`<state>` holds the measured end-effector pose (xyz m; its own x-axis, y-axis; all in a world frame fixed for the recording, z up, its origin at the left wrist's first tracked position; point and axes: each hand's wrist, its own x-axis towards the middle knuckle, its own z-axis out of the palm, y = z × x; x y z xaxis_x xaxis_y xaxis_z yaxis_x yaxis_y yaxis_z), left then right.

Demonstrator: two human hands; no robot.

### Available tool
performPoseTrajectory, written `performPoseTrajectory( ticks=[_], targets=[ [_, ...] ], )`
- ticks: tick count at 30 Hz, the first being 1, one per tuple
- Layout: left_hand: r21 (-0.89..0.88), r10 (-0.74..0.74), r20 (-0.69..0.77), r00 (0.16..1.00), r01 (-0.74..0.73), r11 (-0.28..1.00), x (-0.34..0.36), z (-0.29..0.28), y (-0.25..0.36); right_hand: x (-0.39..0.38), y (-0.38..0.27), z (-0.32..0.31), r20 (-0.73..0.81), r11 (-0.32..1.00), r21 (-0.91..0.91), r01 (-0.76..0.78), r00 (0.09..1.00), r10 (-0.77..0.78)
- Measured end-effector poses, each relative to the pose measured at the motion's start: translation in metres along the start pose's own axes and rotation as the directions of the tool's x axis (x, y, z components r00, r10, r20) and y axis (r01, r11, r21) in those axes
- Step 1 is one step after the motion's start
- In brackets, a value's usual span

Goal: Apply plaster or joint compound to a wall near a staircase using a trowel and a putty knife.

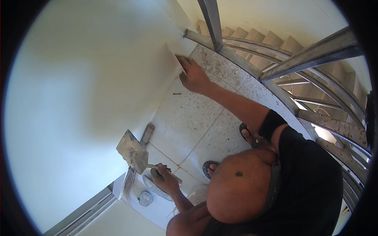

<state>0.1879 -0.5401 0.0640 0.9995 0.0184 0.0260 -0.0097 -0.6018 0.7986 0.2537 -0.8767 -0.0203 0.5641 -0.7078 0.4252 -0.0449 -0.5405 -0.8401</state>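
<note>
My right hand (pixel 193 74) grips a flat putty blade (pixel 174 55), its edge at the white wall (pixel 78 59), upper middle of the view. Lower down, my left hand (pixel 165 181) is closed on the handle of a square trowel (pixel 130 147) carrying grey-white paste, held near the wall's foot. Behind the trowel lie a cylindrical roller-like object (pixel 147 133) and a brush or broom with thin bristles (pixel 130 183). Two grey stone-like pieces (pixel 145 198) lie below, beside a pale object partly hidden by my arm.
Tiled floor (pixel 197 129) with white debris surrounds my sandalled feet (pixel 210 168). A metal railing (pixel 307 55) borders the landing on the right, with stairs (pixel 267 43) descending beyond it. A metal frame (pixel 84 210) runs at the lower left. A small dark rod (pixel 176 94) lies near the wall.
</note>
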Motion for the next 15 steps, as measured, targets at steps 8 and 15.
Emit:
performPoseTrajectory(
  ticks=[8, 15],
  targets=[
    [-0.040, 0.017, 0.037, 0.999, -0.015, 0.999, 0.003, 0.009, 0.006, 0.040, -0.014, -0.034, 0.110, 0.482, 0.742, -0.467, 0.793, 0.600],
    [-0.049, 0.035, 0.056, 0.998, -0.032, 0.998, 0.002, 0.005, 0.008, 0.072, -0.024, -0.039, 0.125, 0.342, 0.755, -0.560, 0.635, 0.763]
  ],
)
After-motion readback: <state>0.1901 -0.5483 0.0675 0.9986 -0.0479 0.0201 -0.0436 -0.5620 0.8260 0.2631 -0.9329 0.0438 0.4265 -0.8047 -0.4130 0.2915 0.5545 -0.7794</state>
